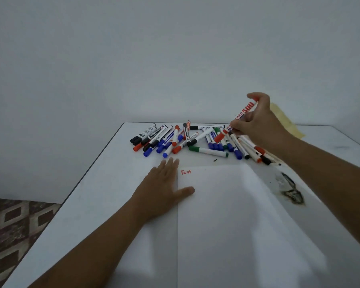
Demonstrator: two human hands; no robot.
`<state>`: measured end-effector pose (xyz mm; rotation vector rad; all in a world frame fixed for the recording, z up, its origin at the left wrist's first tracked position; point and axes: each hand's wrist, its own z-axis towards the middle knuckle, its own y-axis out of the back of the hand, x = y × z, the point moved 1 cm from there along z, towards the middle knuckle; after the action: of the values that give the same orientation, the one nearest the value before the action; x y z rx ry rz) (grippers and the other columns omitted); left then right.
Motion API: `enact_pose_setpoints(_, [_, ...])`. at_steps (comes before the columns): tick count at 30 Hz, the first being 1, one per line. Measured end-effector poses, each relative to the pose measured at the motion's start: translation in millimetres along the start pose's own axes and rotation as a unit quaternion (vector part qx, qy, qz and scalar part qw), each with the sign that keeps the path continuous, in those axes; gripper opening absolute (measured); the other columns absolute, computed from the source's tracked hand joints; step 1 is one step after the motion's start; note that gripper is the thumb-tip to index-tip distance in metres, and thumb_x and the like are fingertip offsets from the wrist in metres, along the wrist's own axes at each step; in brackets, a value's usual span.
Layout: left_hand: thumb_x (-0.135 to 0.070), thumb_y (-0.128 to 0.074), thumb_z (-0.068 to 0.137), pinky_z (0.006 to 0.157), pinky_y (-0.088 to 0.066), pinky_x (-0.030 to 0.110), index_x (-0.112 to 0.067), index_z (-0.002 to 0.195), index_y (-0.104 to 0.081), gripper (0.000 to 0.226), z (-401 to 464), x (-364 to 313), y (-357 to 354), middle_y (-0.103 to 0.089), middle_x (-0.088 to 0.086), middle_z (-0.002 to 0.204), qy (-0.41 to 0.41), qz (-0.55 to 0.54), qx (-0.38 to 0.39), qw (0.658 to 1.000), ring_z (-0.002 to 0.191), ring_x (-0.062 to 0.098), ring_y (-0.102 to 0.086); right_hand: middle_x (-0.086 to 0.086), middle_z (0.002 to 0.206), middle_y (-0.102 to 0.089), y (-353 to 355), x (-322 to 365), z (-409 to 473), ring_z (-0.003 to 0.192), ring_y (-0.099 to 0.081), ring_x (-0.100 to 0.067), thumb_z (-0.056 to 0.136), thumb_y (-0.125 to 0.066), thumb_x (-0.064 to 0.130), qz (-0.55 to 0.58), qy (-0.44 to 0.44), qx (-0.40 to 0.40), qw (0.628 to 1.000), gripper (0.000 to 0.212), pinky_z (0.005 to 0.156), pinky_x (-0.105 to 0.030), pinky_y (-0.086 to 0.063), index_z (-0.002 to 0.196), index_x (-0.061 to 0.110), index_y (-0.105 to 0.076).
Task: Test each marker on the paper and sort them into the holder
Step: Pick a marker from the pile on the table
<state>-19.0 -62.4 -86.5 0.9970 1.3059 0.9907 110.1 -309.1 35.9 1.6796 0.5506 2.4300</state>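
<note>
Left hand (162,191): flat, fingers straight, pressing paper (247,225)
Right hand (258,121): gripping capped red marker (235,121), right of centre
Risk: knocking marker pile (185,140)

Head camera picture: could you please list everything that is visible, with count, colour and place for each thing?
table: one, white with a dark edge, fills the lower picture.
paper: one white sheet, on the table near the person, "Test" written in red at its top left.
marker pile: many, too many to count surely; white barrels with black, blue, red and green caps; lying at the far side of the table.
red marker: one, white barrel, red cap, lifted above the pile.
dark stain: one, on the table right of the paper.
yellowish thing: one, behind the right hand, cannot identify.
patterned floor: brown, lower left.
left hand: flat on the paper's left edge.
right hand: holds the red marker.
</note>
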Motion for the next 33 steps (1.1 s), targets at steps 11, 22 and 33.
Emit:
enact_pose_setpoints(11, [-0.081,-0.010,0.085,0.123,0.001,0.039,-0.026,0.157,0.009,0.093,9,0,-3,0.012,-0.002,0.165,-0.002,0.093,0.046,0.995,0.151,0.015,0.012,-0.013,0.102,-0.059,77,4,67,0.080,-0.062,-0.026,0.101,-0.049,0.014,-0.196,0.070,-0.161,0.965,0.043,0.064,-0.034,-0.046,0.140,0.020,-0.030])
enact_pose_setpoints(22, [-0.084,-0.005,0.080,0.123,0.003,0.037,-0.025,0.157,0.010,0.098,12,2,-5,0.015,-0.004,0.164,-0.008,0.095,0.053,0.994,0.150,0.013,0.014,-0.010,0.108,-0.061,72,-49,88,0.091,-0.064,-0.030,0.101,-0.050,0.024,-0.307,-0.040,-0.074,0.948,0.036,0.080,-0.046,-0.055,0.134,0.027,-0.036])
enact_pose_setpoints(33, [-0.086,-0.001,0.076,0.123,0.003,0.038,-0.025,0.157,0.009,0.102,15,3,-5,0.014,-0.005,0.164,-0.009,0.100,0.054,0.993,0.151,0.013,0.013,-0.011,0.130,-0.059,61,-66,82,0.124,-0.047,-0.036,0.104,-0.039,0.034,-0.430,-0.039,-0.055,0.900,0.049,0.097,-0.048,-0.038,0.152,0.026,-0.031])
